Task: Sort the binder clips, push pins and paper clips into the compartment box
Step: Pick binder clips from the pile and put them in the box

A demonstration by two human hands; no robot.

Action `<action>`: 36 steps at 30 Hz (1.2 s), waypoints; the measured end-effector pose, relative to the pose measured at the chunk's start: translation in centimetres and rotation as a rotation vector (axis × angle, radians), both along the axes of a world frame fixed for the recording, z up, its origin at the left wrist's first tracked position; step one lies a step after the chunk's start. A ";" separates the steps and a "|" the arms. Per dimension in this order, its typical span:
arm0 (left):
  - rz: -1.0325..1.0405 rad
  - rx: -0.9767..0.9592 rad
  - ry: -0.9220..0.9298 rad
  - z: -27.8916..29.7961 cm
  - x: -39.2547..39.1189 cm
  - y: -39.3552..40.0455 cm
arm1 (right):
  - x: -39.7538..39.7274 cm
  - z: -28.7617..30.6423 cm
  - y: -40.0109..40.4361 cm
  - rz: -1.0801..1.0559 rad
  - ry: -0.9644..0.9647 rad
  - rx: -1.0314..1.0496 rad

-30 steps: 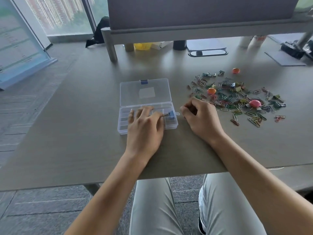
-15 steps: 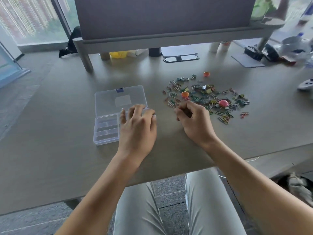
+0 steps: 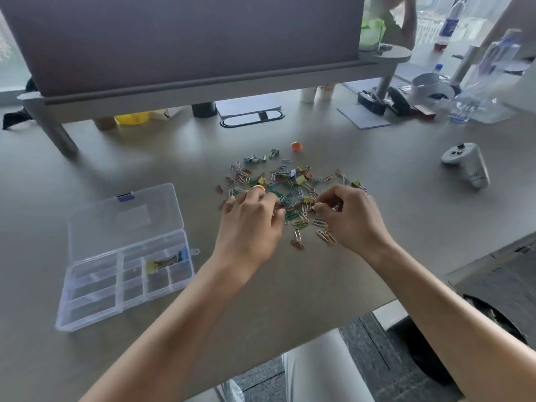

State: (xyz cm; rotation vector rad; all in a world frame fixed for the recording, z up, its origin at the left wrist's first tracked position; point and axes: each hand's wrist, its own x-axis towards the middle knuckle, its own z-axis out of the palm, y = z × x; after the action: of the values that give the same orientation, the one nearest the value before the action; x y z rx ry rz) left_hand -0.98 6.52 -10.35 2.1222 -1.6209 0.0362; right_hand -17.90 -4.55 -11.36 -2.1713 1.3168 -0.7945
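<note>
Hands both down in the mixed pile of paper clips, binder clips and push pins, mid-desk. Left hand over the pile's 8 o'clock edge, fingers curled down among the clips; cannot tell whether it holds one. Right hand at the pile's 4 o'clock edge, thumb and fingertips pinched together on something small, too blurred to name. Compartment box lies open at 9 o'clock from the hands, well apart from the pile, lid flat behind. Yellow binder clip sits in a right-side compartment. Orange push pin lies alone at the pile's 12 o'clock. White controller at 2 o'clock.
</note>
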 end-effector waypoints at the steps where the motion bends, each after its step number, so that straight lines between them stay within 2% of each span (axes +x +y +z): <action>1: -0.006 0.013 0.004 0.2 0.2 -0.9 | 0.2 0.2 -0.7 -0.001 0.019 -0.023; 8: -0.047 0.051 0.016 1.6 2.3 -6.5 | 3.8 0.7 -6.5 0.042 0.157 -0.076; 14: -0.082 0.090 0.021 0.6 4.2 -11.5 | 5.3 -0.7 -8.1 0.053 0.211 -0.158; 20: -0.170 0.158 0.025 -0.1 5.2 -14.7 | 4.7 -1.3 -8.5 0.124 0.130 -0.158; 25: -0.225 0.177 0.043 -0.2 5.4 -15.6 | 3.7 -0.9 -8.4 0.051 -0.003 -0.068; 30: -0.228 0.058 0.049 -0.1 5.0 -15.6 | 3.1 -0.8 -8.1 0.003 -0.232 0.052; 36: -0.100 -0.155 0.264 1.1 4.1 -13.4 | 3.3 -0.7 -7.7 0.032 -0.363 -0.065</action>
State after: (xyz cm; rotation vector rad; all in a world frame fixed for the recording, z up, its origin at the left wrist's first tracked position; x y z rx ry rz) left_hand 3.12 -6.86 -9.21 1.8412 -1.5132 -0.1406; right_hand -14.59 -12.24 -12.08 -1.9703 1.0816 -1.1673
